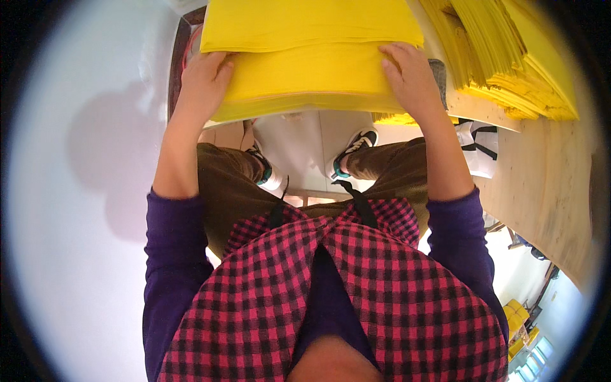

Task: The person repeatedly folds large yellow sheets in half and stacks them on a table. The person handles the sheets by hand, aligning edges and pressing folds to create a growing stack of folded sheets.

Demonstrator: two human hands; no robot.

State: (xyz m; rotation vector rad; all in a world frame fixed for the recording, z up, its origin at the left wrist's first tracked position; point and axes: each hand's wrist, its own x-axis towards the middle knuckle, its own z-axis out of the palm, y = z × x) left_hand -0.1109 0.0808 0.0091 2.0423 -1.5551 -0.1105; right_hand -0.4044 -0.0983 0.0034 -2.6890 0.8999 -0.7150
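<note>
A broad piece of yellow cloth (305,70) lies before me, its near edge hanging over my knees. Across it runs a second edge, where an upper yellow layer (312,25) overlaps the nearer part. My left hand (209,75) is bent round the cloth's left side, fingertips at the upper layer's edge and thumb on the nearer part. On the right side my right hand (410,75) mirrors it, fingers curled at the overlap and thumb lower down. Some fingertips of the left hand are hidden by the cloth.
Stacked yellow cloths (490,51) lie on a wooden table (528,172) to my right. A white bag (477,146) with black straps is below the table's edge. A white wall (83,191) stands close on my left. My shoes (356,143) are on the floor beneath.
</note>
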